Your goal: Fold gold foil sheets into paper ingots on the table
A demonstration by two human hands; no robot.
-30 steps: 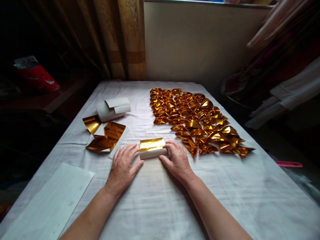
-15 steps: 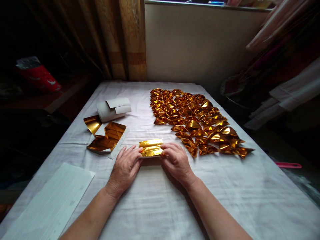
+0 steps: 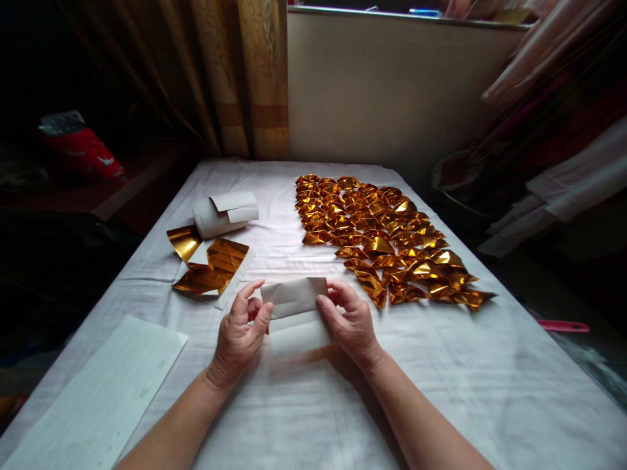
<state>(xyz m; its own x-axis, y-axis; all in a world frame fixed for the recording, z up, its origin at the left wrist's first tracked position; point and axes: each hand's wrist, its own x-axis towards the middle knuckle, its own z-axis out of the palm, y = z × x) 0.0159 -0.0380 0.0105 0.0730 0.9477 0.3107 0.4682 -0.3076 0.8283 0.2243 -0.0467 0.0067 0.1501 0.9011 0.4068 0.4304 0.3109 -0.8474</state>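
A folded sheet of paper point(image 3: 295, 312) is lifted just above the white cloth of the table point(image 3: 304, 405), its pale back toward me and its gold face hidden. My left hand point(image 3: 240, 339) pinches its left end between thumb and fingers. My right hand point(image 3: 350, 323) pinches its right end. Right of my hands, several folded gold foil pieces point(image 3: 379, 232) lie in rows on the cloth.
Flat gold foil sheets point(image 3: 208, 271) and a white paper roll point(image 3: 223, 214) lie at the left. A white lined sheet point(image 3: 102, 398) sits at the near left. A red bag point(image 3: 81, 143) is off the table's left, a pink stick point(image 3: 563, 325) at the right edge.
The sheet lay on the cloth with its gold face up under both hands. Both hands have lifted it and turned it so its pale back faces me.
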